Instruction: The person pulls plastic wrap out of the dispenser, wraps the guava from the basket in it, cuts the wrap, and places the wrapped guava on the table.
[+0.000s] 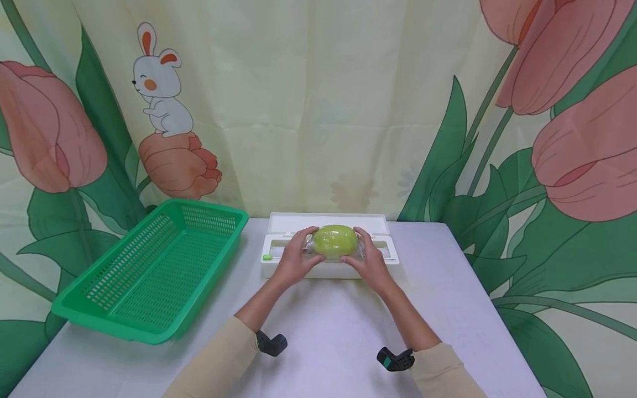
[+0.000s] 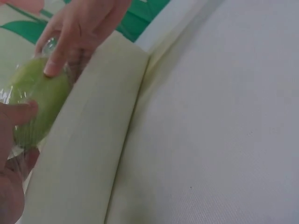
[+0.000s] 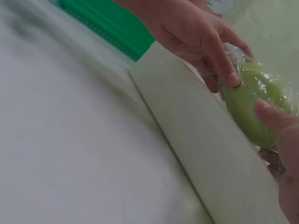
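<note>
A smooth, oval green fruit (image 1: 335,241), wrapped in clear cling film, is held up between both hands. My left hand (image 1: 296,262) grips its left end and my right hand (image 1: 371,264) its right end, thumbs on the near side. Film bunches at the ends and shines in the right wrist view, where the fruit (image 3: 254,105) shows from the side. Beneath and behind it stands a white cling film dispenser (image 1: 325,271) with its lid (image 1: 328,223) raised. A small green slider (image 1: 267,257) sits at the dispenser's left end. The fruit and hands hide its middle.
To the left, a green slotted plastic basket (image 1: 199,301) stands on the white-covered table (image 1: 343,337). A curtain (image 1: 308,110) printed with tulips and a rabbit hangs behind the table's back edge.
</note>
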Demonstrator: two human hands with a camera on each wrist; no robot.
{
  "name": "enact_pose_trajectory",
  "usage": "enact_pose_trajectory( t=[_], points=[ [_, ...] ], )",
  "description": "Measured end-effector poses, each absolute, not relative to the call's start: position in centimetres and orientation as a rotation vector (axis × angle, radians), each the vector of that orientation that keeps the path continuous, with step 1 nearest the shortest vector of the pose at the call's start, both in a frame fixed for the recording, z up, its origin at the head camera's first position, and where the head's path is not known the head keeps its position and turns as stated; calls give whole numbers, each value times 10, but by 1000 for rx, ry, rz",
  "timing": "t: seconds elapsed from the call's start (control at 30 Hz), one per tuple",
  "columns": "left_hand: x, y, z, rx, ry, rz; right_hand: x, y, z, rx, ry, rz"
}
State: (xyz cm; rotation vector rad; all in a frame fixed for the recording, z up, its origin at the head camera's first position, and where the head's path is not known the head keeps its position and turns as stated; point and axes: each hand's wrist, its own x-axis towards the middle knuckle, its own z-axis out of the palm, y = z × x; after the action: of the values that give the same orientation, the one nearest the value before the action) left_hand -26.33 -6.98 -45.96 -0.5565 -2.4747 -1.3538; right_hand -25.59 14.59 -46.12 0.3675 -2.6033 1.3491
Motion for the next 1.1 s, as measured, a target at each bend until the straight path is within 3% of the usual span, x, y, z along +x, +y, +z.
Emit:
enact_pose_trajectory(
  t=[1.1],
  points=[
    [-261,-73,-440,-532,-2441,-1410,-253,142,-437,366,-2569,1409]
  ],
)
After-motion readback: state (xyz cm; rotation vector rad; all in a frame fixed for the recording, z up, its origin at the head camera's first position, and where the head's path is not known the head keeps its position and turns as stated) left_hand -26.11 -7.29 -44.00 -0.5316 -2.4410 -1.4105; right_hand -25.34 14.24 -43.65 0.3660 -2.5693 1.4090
